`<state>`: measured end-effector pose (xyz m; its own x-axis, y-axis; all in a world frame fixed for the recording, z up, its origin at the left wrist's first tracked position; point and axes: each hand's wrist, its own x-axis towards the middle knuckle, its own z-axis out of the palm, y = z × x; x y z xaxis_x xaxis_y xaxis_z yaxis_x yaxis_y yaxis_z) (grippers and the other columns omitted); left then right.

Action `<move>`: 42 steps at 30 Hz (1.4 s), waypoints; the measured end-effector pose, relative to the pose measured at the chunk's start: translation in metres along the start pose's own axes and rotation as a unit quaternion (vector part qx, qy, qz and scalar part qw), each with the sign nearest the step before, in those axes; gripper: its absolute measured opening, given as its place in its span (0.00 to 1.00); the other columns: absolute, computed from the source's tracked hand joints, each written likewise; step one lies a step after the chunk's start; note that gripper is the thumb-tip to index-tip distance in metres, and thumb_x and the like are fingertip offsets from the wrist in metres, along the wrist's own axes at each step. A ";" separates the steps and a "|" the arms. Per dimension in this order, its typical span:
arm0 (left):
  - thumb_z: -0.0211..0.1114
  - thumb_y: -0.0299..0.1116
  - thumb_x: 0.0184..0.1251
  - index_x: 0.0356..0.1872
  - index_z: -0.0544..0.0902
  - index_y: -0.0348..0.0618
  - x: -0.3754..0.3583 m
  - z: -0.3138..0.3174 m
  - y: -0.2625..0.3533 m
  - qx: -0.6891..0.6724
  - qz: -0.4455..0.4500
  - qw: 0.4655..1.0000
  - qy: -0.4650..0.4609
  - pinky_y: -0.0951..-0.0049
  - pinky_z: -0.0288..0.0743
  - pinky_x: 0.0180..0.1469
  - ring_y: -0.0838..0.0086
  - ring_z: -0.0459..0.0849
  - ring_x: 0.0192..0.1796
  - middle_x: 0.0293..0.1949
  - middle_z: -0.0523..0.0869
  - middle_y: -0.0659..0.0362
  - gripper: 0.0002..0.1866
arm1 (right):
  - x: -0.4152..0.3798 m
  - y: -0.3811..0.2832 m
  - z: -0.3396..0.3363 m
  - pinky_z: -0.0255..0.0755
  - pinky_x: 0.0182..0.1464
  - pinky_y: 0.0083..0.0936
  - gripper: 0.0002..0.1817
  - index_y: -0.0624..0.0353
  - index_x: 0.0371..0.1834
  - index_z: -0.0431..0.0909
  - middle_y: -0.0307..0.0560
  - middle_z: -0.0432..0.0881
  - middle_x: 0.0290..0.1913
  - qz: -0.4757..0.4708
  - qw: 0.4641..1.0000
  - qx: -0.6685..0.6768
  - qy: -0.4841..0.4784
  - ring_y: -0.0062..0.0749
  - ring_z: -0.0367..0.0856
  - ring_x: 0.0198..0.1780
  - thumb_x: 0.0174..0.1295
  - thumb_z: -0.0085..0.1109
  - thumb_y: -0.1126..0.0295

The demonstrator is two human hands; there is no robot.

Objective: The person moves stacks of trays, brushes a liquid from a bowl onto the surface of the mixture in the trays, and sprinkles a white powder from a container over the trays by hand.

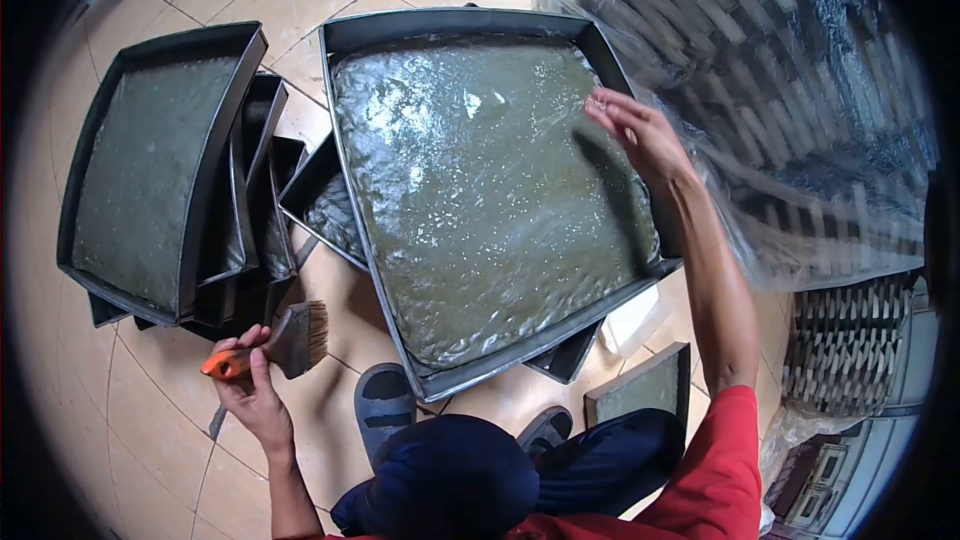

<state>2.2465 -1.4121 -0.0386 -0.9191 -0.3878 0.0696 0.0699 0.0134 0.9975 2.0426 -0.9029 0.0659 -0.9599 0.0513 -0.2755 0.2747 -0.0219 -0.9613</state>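
My left hand [253,390] is closed around the orange handle of a wide paintbrush [300,338], its bristles pointing right, above the floor. My right hand [640,130] is over the right side of a large black metal tray [385,325], fingertips pinched together on small pale grains that look like sesame seeds [597,102]. A glossy dark green slab of dough or batter [480,200] fills the tray. Pale seeds are scattered over it, densest in the upper right and middle. The upper left part shines with few seeds.
To the left, several similar trays [150,170] are stacked askew, the top one filled with green. Clear plastic sheeting [690,90] covers slatted stacks on the right. A smaller tray [640,385] lies near my sandalled feet [385,405] on the tiled floor [150,420].
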 end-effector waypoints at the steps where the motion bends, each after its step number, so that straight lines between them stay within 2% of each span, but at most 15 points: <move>1: 0.54 0.19 0.75 0.58 0.68 0.39 0.000 -0.002 -0.002 0.002 -0.003 1.000 0.004 0.64 0.72 0.66 0.64 0.84 0.56 0.54 0.83 0.46 0.14 | -0.016 -0.001 0.001 0.79 0.63 0.21 0.18 0.76 0.64 0.72 0.59 0.80 0.59 0.033 0.999 -0.027 -0.026 0.36 0.84 0.57 0.74 0.51 0.78; 7: 0.55 0.20 0.76 0.59 0.68 0.39 0.002 -0.001 -0.003 0.004 -0.035 0.999 0.007 0.67 0.73 0.64 0.65 0.84 0.57 0.55 0.83 0.46 0.15 | -0.043 -0.007 0.030 0.78 0.63 0.21 0.17 0.75 0.63 0.74 0.58 0.81 0.58 0.091 0.989 -0.060 -0.104 0.35 0.85 0.56 0.74 0.50 0.78; 10: 0.55 0.21 0.76 0.60 0.68 0.39 0.003 0.010 0.004 -0.015 -0.037 0.999 0.000 0.68 0.73 0.63 0.65 0.84 0.56 0.55 0.83 0.47 0.15 | 0.006 -0.008 0.046 0.78 0.64 0.22 0.17 0.74 0.62 0.74 0.58 0.81 0.57 -0.044 0.999 -0.011 -0.007 0.35 0.85 0.56 0.74 0.51 0.78; 13: 0.56 0.20 0.75 0.59 0.68 0.39 0.006 0.021 0.010 -0.040 -0.003 0.999 -0.022 0.66 0.73 0.65 0.64 0.84 0.56 0.54 0.83 0.47 0.15 | 0.048 -0.007 0.072 0.78 0.61 0.22 0.16 0.73 0.61 0.77 0.55 0.83 0.55 -0.056 0.997 -0.023 -0.044 0.32 0.85 0.54 0.72 0.53 0.78; 16: 0.57 0.19 0.74 0.59 0.68 0.40 0.004 0.024 0.013 -0.044 0.014 0.999 -0.023 0.66 0.73 0.64 0.66 0.84 0.56 0.53 0.84 0.47 0.16 | 0.056 -0.004 0.097 0.77 0.59 0.22 0.16 0.69 0.59 0.80 0.51 0.85 0.52 -0.146 0.977 -0.155 0.011 0.29 0.84 0.52 0.69 0.57 0.77; 20: 0.57 0.19 0.74 0.58 0.68 0.40 -0.002 0.022 0.009 -0.029 0.000 0.999 -0.021 0.66 0.72 0.65 0.65 0.84 0.55 0.53 0.84 0.48 0.15 | -0.013 -0.002 0.147 0.76 0.61 0.28 0.18 0.65 0.60 0.81 0.49 0.86 0.54 -0.069 0.974 -0.145 -0.163 0.30 0.83 0.54 0.70 0.51 0.79; 24: 0.55 0.21 0.76 0.60 0.68 0.39 -0.006 0.026 0.012 -0.011 -0.006 1.000 -0.022 0.65 0.72 0.65 0.65 0.84 0.55 0.54 0.84 0.47 0.15 | -0.074 0.004 0.138 0.75 0.60 0.28 0.23 0.64 0.57 0.82 0.53 0.85 0.55 -0.196 0.922 -0.195 -0.270 0.36 0.83 0.57 0.57 0.50 0.85; 28: 0.56 0.25 0.78 0.62 0.67 0.39 -0.004 0.026 0.010 0.025 0.025 0.999 -0.042 0.64 0.75 0.64 0.64 0.84 0.56 0.57 0.82 0.47 0.16 | -0.136 -0.001 0.093 0.79 0.46 0.32 0.21 0.61 0.50 0.85 0.51 0.87 0.45 -0.273 0.861 -0.392 -0.178 0.42 0.87 0.45 0.52 0.57 0.85; 29: 0.56 0.24 0.78 0.61 0.67 0.38 -0.003 0.024 0.006 0.033 0.030 0.998 -0.042 0.64 0.75 0.64 0.63 0.84 0.56 0.57 0.82 0.46 0.16 | -0.142 0.018 0.076 0.78 0.39 0.35 0.13 0.62 0.44 0.85 0.50 0.86 0.38 -0.419 0.812 -0.394 -0.097 0.40 0.87 0.39 0.55 0.64 0.81; 30: 0.55 0.25 0.78 0.60 0.68 0.36 -0.005 0.024 0.000 0.044 0.035 0.997 -0.049 0.66 0.76 0.62 0.66 0.84 0.55 0.55 0.83 0.48 0.15 | -0.182 0.014 0.043 0.79 0.39 0.33 0.08 0.62 0.41 0.83 0.50 0.85 0.37 -0.361 0.806 -0.469 0.005 0.40 0.86 0.39 0.57 0.68 0.77; 34: 0.56 0.24 0.78 0.60 0.68 0.34 -0.013 0.009 -0.018 0.081 0.078 0.989 -0.101 0.67 0.77 0.61 0.66 0.83 0.54 0.55 0.82 0.45 0.14 | -0.228 0.076 -0.069 0.79 0.41 0.29 0.06 0.62 0.42 0.83 0.52 0.85 0.38 -0.349 0.778 -0.312 0.419 0.43 0.86 0.39 0.62 0.62 0.78; 36: 0.54 0.22 0.78 0.60 0.68 0.32 -0.017 0.001 -0.022 0.105 0.060 0.988 -0.094 0.66 0.77 0.61 0.65 0.83 0.54 0.55 0.82 0.45 0.14 | -0.252 0.151 -0.137 0.79 0.44 0.31 0.10 0.61 0.45 0.84 0.53 0.86 0.41 -0.183 0.758 -0.286 0.557 0.44 0.86 0.39 0.62 0.63 0.75; 38: 0.54 0.21 0.78 0.60 0.68 0.30 -0.017 -0.007 -0.024 0.150 0.109 0.978 -0.099 0.66 0.77 0.60 0.64 0.84 0.54 0.55 0.82 0.45 0.14 | -0.275 0.267 -0.194 0.79 0.49 0.35 0.16 0.60 0.49 0.84 0.54 0.86 0.45 -0.008 0.784 -0.422 0.456 0.47 0.86 0.42 0.58 0.69 0.69; 40: 0.53 0.22 0.79 0.59 0.68 0.27 -0.021 0.002 -0.003 0.188 0.192 0.961 -0.074 0.65 0.80 0.58 0.61 0.85 0.51 0.51 0.83 0.44 0.14 | -0.286 0.335 -0.190 0.78 0.52 0.37 0.17 0.58 0.50 0.83 0.55 0.86 0.43 0.028 0.851 -0.407 0.330 0.45 0.86 0.46 0.57 0.69 0.66; 42: 0.53 0.24 0.80 0.59 0.68 0.26 -0.024 0.005 0.034 0.316 0.246 0.915 -0.044 0.63 0.81 0.56 0.59 0.85 0.51 0.48 0.83 0.44 0.14 | -0.289 0.362 -0.174 0.78 0.52 0.39 0.19 0.60 0.49 0.84 0.55 0.87 0.42 0.011 0.816 -0.472 0.335 0.45 0.86 0.46 0.54 0.71 0.66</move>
<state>2.2692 -1.3973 -0.0067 -0.8663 -0.1160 0.4859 0.2714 0.7074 0.6527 2.4289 -0.7517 -0.2036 -0.7952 0.6024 0.0689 0.5155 0.7315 -0.4464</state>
